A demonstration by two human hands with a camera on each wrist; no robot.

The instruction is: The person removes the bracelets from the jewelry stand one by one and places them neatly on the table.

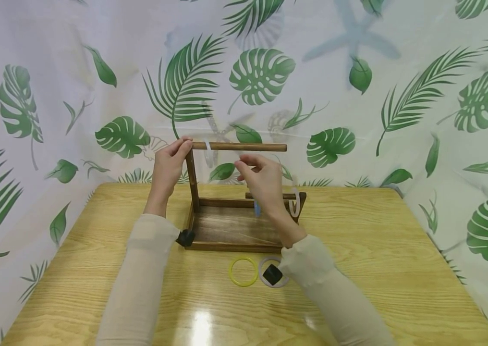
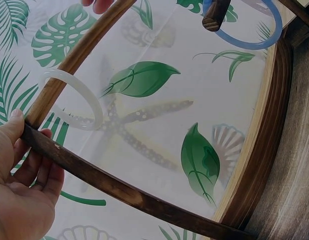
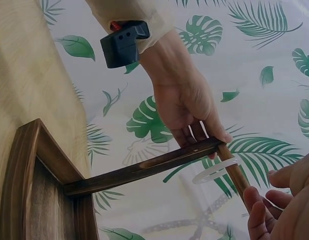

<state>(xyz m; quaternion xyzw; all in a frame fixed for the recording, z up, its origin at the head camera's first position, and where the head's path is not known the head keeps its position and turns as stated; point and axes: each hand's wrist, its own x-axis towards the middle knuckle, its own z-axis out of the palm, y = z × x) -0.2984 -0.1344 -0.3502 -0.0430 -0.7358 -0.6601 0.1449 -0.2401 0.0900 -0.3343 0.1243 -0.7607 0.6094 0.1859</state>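
wooden stand (image 1: 192, 178) near middle of surface's (image 1: 382, 240) back edge; shallow tray (image 1: 233, 246) forms base. left hand (image 1: 169, 163) grips stand's upper left corner. right hand (image 1: 263, 180) beside upper rod (image 1: 248, 146), fingers loosely bent, holding nothing visible. white ring (image 1: 210, 157) hangs on upper rod near left hand; blue ring (image 1: 257, 208) and pale ring (image 1: 298, 202) on lower rod (image 1: 287, 196). yellow ring (image 1: 243, 285), lilac ring (image 1: 274, 287) lie between tray and surface's front edge.

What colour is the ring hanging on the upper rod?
Milky white; the ring shows best in the left wrist view.
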